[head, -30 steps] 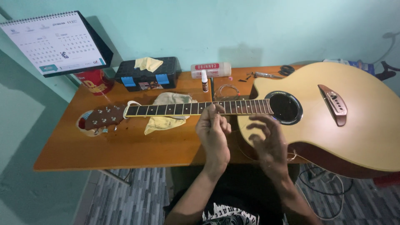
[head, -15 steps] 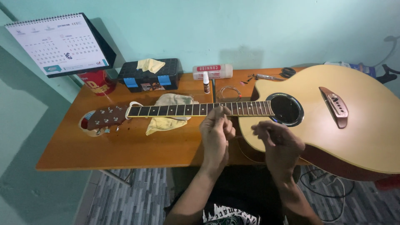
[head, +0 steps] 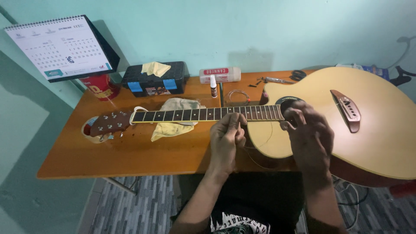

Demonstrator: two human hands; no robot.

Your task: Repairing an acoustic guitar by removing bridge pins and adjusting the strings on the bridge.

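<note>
A pale natural-wood acoustic guitar (head: 368, 130) lies face up across an orange-brown wooden counter (head: 130, 151), its body at 3 o'clock and its dark fretboard neck (head: 203, 114) running toward 9 o'clock, where the reddish-brown headstock (head: 108, 123) rests over a roll of tape (head: 89, 132).

The left hand (head: 226, 141) sits at 6 o'clock of the neck, just beside the upper frets, fingertips (head: 232, 121) pinched together; its grip is closed, apparently on a thin guitar string too fine to see clearly. The right hand (head: 308, 138) hovers over the guitar's round sound hole (head: 286, 104), fingers curled and spread, its grip loose and holding nothing that can be made out.

A crumpled yellow cloth (head: 175, 123) lies under the neck. At 12 o'clock stand a small white dropper bottle (head: 213, 86), a white cylindrical tube (head: 220, 74) and a coiled string (head: 238, 96). At 11 o'clock sit a black toolbox with blue latches (head: 154, 80), a red cup (head: 100, 86) and a white desk calendar (head: 60, 47).
</note>
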